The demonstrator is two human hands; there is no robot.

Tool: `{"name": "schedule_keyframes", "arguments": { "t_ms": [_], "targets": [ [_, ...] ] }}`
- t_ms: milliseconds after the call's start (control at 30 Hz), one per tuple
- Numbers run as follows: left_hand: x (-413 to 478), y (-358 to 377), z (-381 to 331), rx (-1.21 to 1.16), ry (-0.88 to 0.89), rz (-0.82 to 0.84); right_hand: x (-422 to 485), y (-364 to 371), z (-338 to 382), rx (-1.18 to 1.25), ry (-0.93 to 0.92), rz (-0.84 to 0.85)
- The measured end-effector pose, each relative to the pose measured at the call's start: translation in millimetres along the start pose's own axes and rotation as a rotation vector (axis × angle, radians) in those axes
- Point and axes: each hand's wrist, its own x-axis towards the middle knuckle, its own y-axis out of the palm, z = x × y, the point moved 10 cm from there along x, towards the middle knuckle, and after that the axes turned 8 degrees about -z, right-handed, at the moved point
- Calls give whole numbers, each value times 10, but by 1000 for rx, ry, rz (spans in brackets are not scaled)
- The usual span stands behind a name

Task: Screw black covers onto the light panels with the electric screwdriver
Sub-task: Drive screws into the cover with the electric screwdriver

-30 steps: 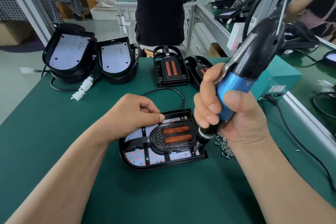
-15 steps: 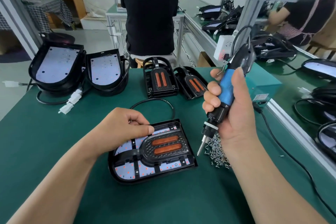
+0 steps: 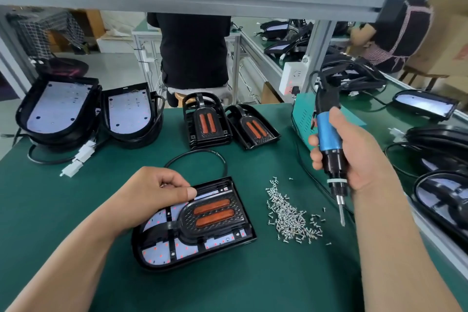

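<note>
The electric screwdriver [image 3: 329,144] has come off the near right corner of the black cover [image 3: 210,220] and swung out to the right. Its bit now hangs in the air just past the far side of the screw pile [image 3: 291,218], touching nothing. My view has also lifted, so more of the room shows.

My right hand [image 3: 359,157] grips the driver's blue barrel, fingers wrapped round it, bit pointing down. My left hand [image 3: 154,192] rests on the far left part of the light panel [image 3: 157,253]. Its fingers are curled and the thumb lies at the cover's edge. I cannot tell whether they hook the rim or pinch something small.

The cover sits on the panel, near centre on the table. I judge that I am between screws: one corner is likely done and the bit needs loading. Next I must drop the tip onto a single screw in the pile, carry it to an open hole and hold the driver upright, with the left hand keeping the panel from sliding.

The green mat [image 3: 228,286] also holds spare covers [image 3: 206,121], two uncovered panels [image 3: 58,106] with white connectors [image 3: 81,157], and a teal power box [image 3: 304,119]. A person in black [image 3: 192,50] sits beyond the bench, and another [image 3: 400,30] works at the right-hand line.
</note>
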Motion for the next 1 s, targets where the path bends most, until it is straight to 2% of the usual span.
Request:
{"name": "schedule_keyframes", "arguments": {
  "t_ms": [200,400,1000],
  "targets": [
    [8,7,2,6,12,5,101,-284,-164,-473,2,-88],
    [8,17,22,-28,-1,17,144,-226,-217,-1199,-157,-88],
    [-3,24,20,-90,-17,37,104,-69,-437,-1519,-147,15]
  ]
}}
